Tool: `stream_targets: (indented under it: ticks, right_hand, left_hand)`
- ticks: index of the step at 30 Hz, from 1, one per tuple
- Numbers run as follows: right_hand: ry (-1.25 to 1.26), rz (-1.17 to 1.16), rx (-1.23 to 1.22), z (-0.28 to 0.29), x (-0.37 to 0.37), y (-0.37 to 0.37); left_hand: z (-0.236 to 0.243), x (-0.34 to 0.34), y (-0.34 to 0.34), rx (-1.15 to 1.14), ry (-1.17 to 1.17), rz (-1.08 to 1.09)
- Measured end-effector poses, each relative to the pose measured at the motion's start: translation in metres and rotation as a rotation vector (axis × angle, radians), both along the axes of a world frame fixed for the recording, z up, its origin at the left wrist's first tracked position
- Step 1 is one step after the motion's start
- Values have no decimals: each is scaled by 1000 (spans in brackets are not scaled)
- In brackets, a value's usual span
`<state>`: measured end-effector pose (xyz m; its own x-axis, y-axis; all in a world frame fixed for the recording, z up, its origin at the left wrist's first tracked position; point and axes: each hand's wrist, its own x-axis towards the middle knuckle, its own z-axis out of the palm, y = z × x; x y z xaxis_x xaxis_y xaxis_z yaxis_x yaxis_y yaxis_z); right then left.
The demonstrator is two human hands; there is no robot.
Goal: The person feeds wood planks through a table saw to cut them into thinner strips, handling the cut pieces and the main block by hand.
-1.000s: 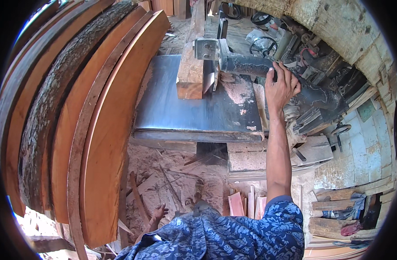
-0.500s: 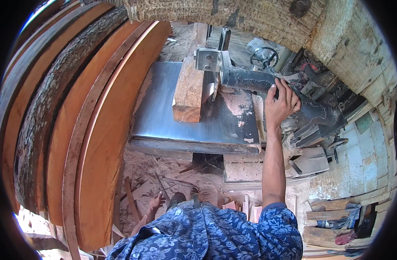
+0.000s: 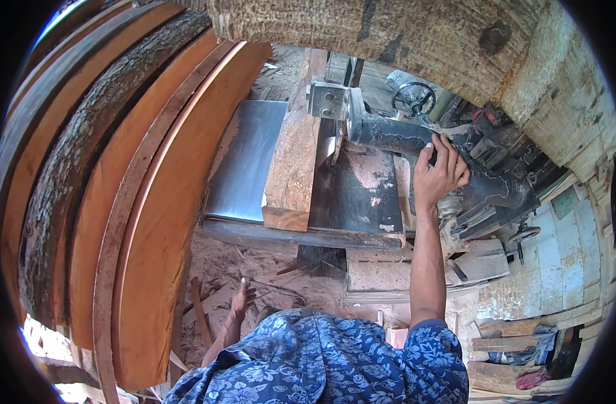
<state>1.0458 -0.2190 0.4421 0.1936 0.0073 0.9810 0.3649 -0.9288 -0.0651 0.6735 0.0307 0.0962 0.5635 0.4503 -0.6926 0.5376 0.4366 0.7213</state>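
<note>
My right hand (image 3: 440,168) rests on the dark metal arm (image 3: 388,135) of a saw machine, thumb and bent fingers apart, not wrapped round it. Lower down, my left hand (image 3: 241,297) is empty with its fingers spread, low over the sawdust-covered ground. Across the smooth metal table (image 3: 247,161) lies a thick squared wooden beam (image 3: 291,172), its cut end toward me near the table's front edge. Beside the beam, a metal guide block (image 3: 326,101) sits at the end of the machine's arm. A narrow blade (image 3: 331,148) partly shows below that block.
Tall, wide planks (image 3: 166,222) and a bark-edged slab (image 3: 79,155) stand at the left. A large rough timber (image 3: 388,30) crosses overhead. Handwheels (image 3: 413,99) and machine parts crowd the right. Sawdust and wood scraps (image 3: 200,310) cover the ground below the table.
The beam has slid toward me along the table, its end now closer to the front edge. My left hand has risen forward, its fingers spread. My right hand stays on the arm.
</note>
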Motion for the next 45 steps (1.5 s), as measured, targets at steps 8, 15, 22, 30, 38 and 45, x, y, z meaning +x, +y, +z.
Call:
stream_targets:
  ticks: [8,15,22,30,38,45]
  right_hand:
    - [4,-8,-7,-1,1,6]
    - [8,-14,-9,-1,1,4]
    - [41,2,-28,-2,-2,1]
    - [149,99,-62,-14,-20,1]
    - [627,529,77,-141,-80,29]
    - [1254,705,246,-265,-207,42]
  left_hand:
    - [67,115,62,179,-161,37]
    - [34,137,79,203,-99,-2]
    - [46,112,49,266,48,-41]
    - [39,62,24,245,-44,-13]
    - [47,16,1,382,-41,-117]
    - [18,-27,-6,492,-213,-168]
